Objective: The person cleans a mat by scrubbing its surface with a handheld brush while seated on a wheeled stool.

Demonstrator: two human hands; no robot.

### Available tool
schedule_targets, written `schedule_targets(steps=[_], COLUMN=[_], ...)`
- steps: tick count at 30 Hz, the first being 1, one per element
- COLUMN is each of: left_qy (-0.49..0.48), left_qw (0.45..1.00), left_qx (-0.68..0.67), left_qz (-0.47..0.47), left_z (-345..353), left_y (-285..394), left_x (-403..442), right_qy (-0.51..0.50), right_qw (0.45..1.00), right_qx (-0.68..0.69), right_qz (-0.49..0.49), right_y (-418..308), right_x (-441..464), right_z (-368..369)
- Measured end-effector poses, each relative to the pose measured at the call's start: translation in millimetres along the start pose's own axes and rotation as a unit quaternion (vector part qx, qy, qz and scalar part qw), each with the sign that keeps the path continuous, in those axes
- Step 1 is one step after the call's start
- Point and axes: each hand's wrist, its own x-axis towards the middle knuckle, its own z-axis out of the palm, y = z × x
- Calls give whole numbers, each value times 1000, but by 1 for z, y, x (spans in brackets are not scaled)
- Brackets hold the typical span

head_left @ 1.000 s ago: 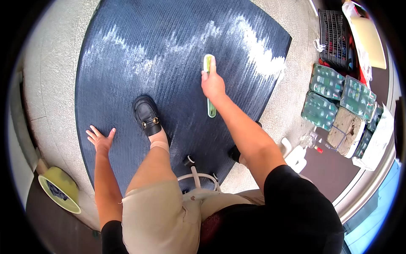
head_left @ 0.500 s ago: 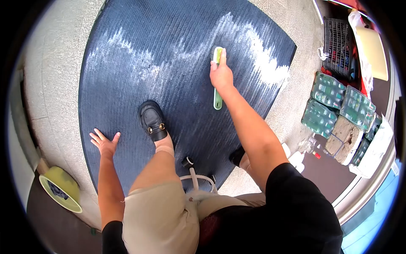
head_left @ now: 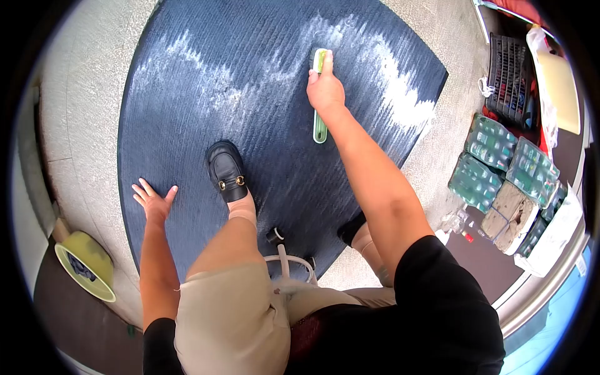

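Observation:
A green scrub brush (head_left: pixel 320 129) is gripped in my right hand (head_left: pixel 326 90), its head pressed to a dark ribbed mat (head_left: pixel 181 140). The bristles are mostly hidden under the head. White foam or powder (head_left: pixel 400 94) streaks across the mat's far part in a jagged band, thickest on the right. My left hand (head_left: pixel 154 201) lies with fingers spread on the mat's left side and holds nothing. Between the hands, my foot in a black loafer (head_left: pixel 226 169) stands on the mat.
A yellow-green basin (head_left: pixel 100 262) with dark cloth sits at the left. On the right are wrapped packs of green bottles (head_left: pixel 490 142), a black plastic basket (head_left: pixel 507 78) and a clear bottle (head_left: pixel 459 222). A beige tubular stand (head_left: pixel 284 259) is between my legs.
My right hand has pushed the brush a little farther away across the mat. My left hand stays in nearly the same place, fingers still spread.

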Motion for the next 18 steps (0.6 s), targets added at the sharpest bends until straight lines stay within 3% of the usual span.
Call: schedule_targets(steps=[5, 9, 13, 15, 18], left_qy=[35, 16, 35, 5, 19], left_qw=[999, 1000, 999, 1000, 999], left_qx=[-4, -7, -10, -5, -25], left_qz=[17, 10, 16, 2, 10], left_z=[15, 6, 11, 4, 9], left_y=[-12, -5, -7, -4, -6], left_x=[3, 2, 4, 2, 3], right_qy=[-178, -140, -22, -20, -92], right_qw=[983, 986, 1000, 1000, 995], right_qx=[10, -25, -13, 4, 13], right_qz=[-49, -86, -16, -8, -20], right_y=[22, 15, -28, -28, -5], right_x=[-145, -101, 20, 23, -45], right_z=[55, 48, 3, 0, 22])
